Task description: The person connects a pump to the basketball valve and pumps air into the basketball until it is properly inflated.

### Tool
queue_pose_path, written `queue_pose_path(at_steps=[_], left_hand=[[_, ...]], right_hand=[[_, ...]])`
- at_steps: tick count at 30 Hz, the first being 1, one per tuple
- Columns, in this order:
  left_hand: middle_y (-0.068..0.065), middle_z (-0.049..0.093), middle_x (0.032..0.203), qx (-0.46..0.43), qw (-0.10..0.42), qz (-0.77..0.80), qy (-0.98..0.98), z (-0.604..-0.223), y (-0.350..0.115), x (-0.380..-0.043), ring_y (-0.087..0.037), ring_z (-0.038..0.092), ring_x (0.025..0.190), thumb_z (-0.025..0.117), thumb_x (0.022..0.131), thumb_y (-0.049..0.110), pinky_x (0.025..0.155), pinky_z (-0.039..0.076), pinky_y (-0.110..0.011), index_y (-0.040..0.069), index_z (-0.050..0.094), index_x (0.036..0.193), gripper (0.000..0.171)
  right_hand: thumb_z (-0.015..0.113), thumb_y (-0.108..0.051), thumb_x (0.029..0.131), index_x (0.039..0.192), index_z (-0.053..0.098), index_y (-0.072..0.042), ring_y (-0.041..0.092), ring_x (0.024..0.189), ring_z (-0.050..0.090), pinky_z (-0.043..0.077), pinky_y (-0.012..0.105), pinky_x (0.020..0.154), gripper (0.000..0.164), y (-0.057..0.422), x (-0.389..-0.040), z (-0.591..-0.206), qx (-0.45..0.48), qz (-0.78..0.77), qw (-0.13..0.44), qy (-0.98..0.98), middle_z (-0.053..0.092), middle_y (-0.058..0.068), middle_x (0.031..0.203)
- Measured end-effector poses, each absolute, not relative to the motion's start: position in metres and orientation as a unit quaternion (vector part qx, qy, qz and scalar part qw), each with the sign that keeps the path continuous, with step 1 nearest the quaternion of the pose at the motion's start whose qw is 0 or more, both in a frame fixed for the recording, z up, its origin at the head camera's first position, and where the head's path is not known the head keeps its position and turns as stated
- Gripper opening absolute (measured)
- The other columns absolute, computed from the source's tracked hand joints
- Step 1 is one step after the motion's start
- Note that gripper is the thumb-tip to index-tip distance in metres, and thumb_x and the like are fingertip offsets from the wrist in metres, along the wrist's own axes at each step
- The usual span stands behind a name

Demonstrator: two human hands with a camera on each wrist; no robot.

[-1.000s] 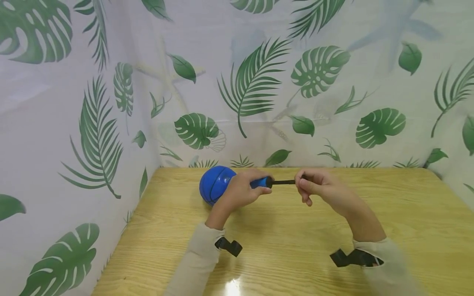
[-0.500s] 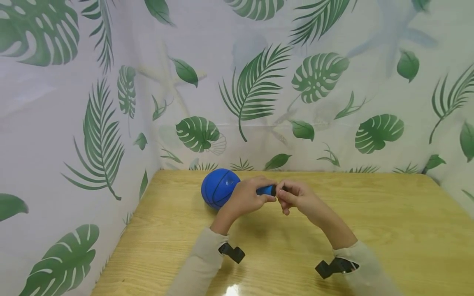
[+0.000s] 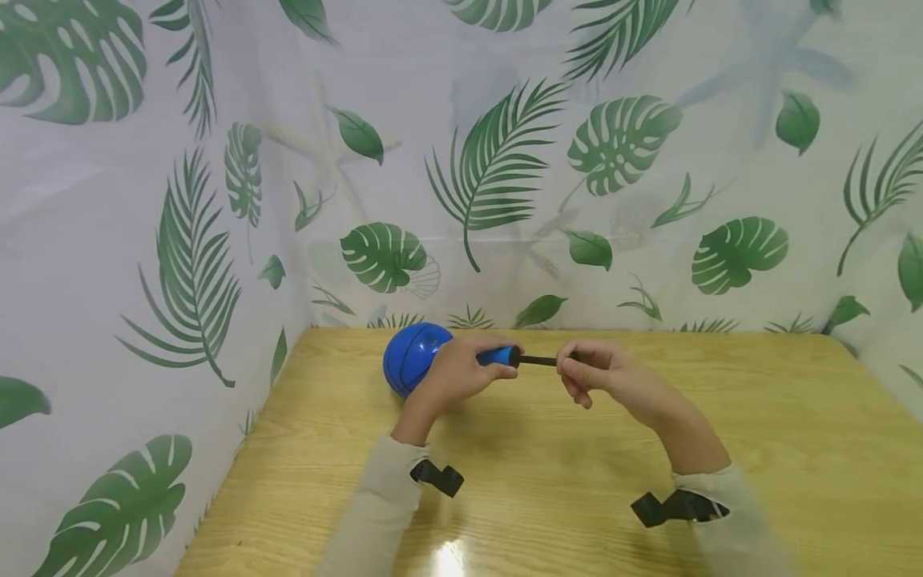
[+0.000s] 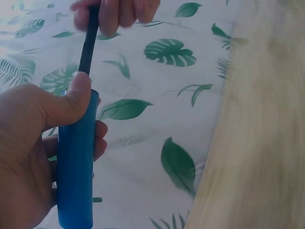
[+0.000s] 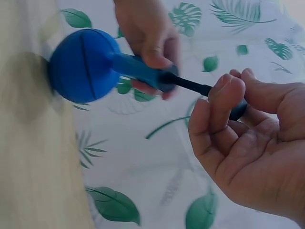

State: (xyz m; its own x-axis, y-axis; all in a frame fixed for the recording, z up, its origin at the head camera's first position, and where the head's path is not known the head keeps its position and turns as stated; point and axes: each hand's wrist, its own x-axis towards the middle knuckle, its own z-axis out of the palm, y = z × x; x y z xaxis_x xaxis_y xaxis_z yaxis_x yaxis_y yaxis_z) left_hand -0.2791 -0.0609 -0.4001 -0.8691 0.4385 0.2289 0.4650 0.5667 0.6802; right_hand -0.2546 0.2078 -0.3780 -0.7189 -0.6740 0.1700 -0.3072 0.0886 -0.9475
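Observation:
In the head view a blue ball point(image 3: 404, 365) with black seam lines, like a small basketball, sits on the table at the far left of centre. My left hand point(image 3: 456, 370) grips the blue barrel of a hand pump point(image 4: 75, 171), thumb near its top end. The barrel's far end meets the ball in the right wrist view, where the ball point(image 5: 81, 67) shows more fully. A black rod point(image 3: 538, 361) sticks out of the barrel toward the right. My right hand point(image 3: 613, 375) pinches the black handle point(image 5: 238, 109) at the rod's end, partly hidden by the fingers.
The light wood table point(image 3: 577, 497) stretches under both arms. Behind it and on the left hangs a white cloth point(image 3: 505, 296) printed with green leaves. Each wrist wears a black camera mount point(image 3: 438, 478).
The rod was well out, then pushed in until the hands nearly met, and is now drawn out again as my right hand moves right. Ball and left hand have shifted slightly left.

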Motion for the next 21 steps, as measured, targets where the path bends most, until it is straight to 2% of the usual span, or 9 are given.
queue_pose_path(at_steps=[6,10,15,21], left_hand=[[0.000,0.067,0.137,-0.245,0.015,-0.410,-0.878,-0.396,-0.070,-0.282,-0.024,0.062,0.127,0.076,0.093,0.031,0.100,0.054,-0.044,0.027,0.068,0.134,0.042],[0.000,0.067,0.137,-0.264,0.020,-0.407,-0.874,-0.395,-0.067,-0.282,-0.022,0.062,0.127,0.075,0.094,0.031,0.101,0.054,-0.043,0.026,0.068,0.133,0.040],[-0.001,0.070,0.131,-0.288,0.039,-0.396,-0.871,-0.399,-0.057,-0.280,-0.022,0.065,0.120,0.075,0.094,0.027,0.098,0.055,-0.041,0.021,0.071,0.129,0.036],[-0.002,0.071,0.119,-0.310,0.048,-0.378,-0.871,-0.403,-0.045,-0.276,-0.018,0.067,0.105,0.074,0.095,0.028,0.090,0.055,-0.033,0.017,0.072,0.127,0.034]], right_hand=[[0.046,-0.007,0.108,0.099,0.059,-0.005,0.022,0.062,0.051,0.050,0.034,0.060,0.016,0.225,-0.246,-0.358,-0.356,-0.578,0.123,0.724,0.053,0.003,0.076],[0.046,-0.006,0.108,0.100,0.059,-0.007,0.021,0.064,0.052,0.050,0.033,0.057,0.015,0.225,-0.242,-0.354,-0.361,-0.587,0.109,0.717,0.053,0.000,0.078],[0.045,-0.007,0.108,0.100,0.058,-0.008,0.017,0.063,0.053,0.051,0.032,0.057,0.016,0.216,-0.245,-0.363,-0.362,-0.598,0.102,0.707,0.053,-0.003,0.077],[0.047,-0.015,0.109,0.100,0.059,-0.012,0.011,0.064,0.055,0.053,0.029,0.061,0.015,0.199,-0.252,-0.383,-0.325,-0.607,0.134,0.713,0.053,-0.004,0.075]])
